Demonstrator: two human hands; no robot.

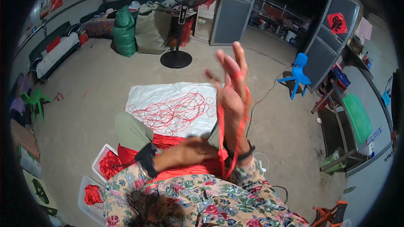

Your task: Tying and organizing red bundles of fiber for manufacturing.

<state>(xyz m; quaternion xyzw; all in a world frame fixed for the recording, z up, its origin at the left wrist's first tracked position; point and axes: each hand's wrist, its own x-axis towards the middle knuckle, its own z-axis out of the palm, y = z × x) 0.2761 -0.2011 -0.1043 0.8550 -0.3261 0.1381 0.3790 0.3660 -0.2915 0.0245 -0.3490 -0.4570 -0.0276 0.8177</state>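
My right hand (233,94) is raised in front of me, its fingers stretched upward and partly blurred. Red cord (221,136) loops around this hand and hangs in long strands past the wrist. Lower down, my left hand (189,151) reaches across toward the hanging strands. Motion smears its fingers, and I cannot make out whether they grip the cord. Beneath the hands, a mass of red strands (189,167) lies across my lap. More red cord (176,111) spreads in loose tangled loops on a white sheet (136,92) on the floor ahead.
Left of me stand two white bins (97,164) with red bundles (92,194). A standing fan (176,59), a green sack (124,31) and a pale sack (152,29) are ahead. A blue chair (298,75) and a metal-framed table (343,155) stand to the right. A cable (263,101) crosses the floor.
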